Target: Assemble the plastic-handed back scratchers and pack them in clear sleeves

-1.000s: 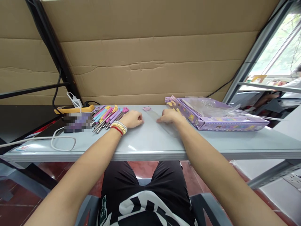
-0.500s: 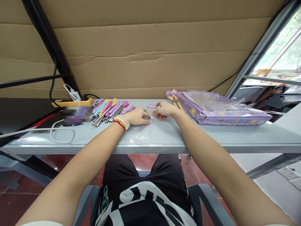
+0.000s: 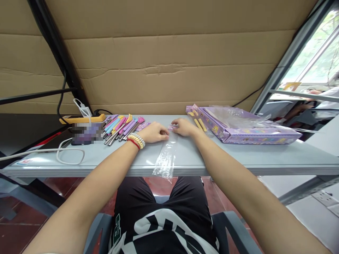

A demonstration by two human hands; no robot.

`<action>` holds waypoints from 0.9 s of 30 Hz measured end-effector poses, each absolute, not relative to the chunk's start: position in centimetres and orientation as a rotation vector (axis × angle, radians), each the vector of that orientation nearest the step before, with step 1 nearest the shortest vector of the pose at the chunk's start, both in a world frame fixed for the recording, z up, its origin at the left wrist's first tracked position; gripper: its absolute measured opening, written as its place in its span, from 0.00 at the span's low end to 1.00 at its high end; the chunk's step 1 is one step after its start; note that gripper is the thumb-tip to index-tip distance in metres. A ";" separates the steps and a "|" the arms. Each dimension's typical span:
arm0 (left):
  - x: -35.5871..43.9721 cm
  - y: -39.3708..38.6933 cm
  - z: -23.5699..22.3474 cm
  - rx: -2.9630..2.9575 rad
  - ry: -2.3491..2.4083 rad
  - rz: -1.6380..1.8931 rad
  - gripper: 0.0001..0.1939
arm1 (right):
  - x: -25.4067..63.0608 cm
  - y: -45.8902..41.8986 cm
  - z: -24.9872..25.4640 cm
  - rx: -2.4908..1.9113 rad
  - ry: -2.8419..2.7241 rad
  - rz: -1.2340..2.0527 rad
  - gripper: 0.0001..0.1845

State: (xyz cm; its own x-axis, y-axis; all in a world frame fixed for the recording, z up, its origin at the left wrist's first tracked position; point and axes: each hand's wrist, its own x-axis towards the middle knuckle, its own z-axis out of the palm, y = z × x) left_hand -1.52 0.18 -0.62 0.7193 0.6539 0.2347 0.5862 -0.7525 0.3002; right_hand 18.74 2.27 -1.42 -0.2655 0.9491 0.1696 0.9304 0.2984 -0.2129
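A clear plastic bag [image 3: 165, 160] hangs down from between my hands over the front edge of the table. My left hand [image 3: 154, 132] is closed, thumb and fingers pinched at the bag's upper left side. Opposite it, my right hand [image 3: 184, 127] has its fingers pressed together at a small purple printed card [image 3: 171, 127] at the bag's top. Left of my left hand lies a pile of slim coloured handles with metal shafts [image 3: 123, 125], some with shaped ends. Beside my right hand are two yellow-handled pieces [image 3: 198, 122] in clear packaging.
A purple printed box [image 3: 254, 135] with clear plastic on it sits at the right. On the left are a yellow-edged object [image 3: 82, 118], a white cable [image 3: 70, 162] and a blurred-out item [image 3: 87, 133]. Cardboard [image 3: 169, 70] walls off the back of the table [image 3: 238, 158].
The clear bag has been drawn out towards me and now hangs past the table edge. My right hand's fingers have closed at the purple card, and my left hand's fingers have pinched together.
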 end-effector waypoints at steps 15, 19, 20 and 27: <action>-1.9 1.0 -1.1 2.701 1.227 0.431 0.28 | 18.2 1.9 -1.4 -1.526 -2.174 0.527 0.15; -1.8 0.9 -1.3 2.585 1.208 0.514 0.30 | 17.5 1.6 -1.2 -1.298 -2.035 0.669 0.09; -1.7 0.9 -1.3 2.557 1.181 0.561 0.29 | 17.4 1.5 -1.1 -1.236 -1.976 0.735 0.08; -1.6 0.7 -1.3 2.513 0.962 0.806 0.18 | 16.8 0.3 0.2 -1.099 -1.618 1.113 0.09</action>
State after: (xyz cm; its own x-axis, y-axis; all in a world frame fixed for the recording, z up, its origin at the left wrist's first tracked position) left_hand -1.61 0.69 -1.26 0.6118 0.6894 0.3879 0.5021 -0.7174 0.4829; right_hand 16.83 0.27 0.17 -0.2400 0.9565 0.1660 0.1869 0.2134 -0.9589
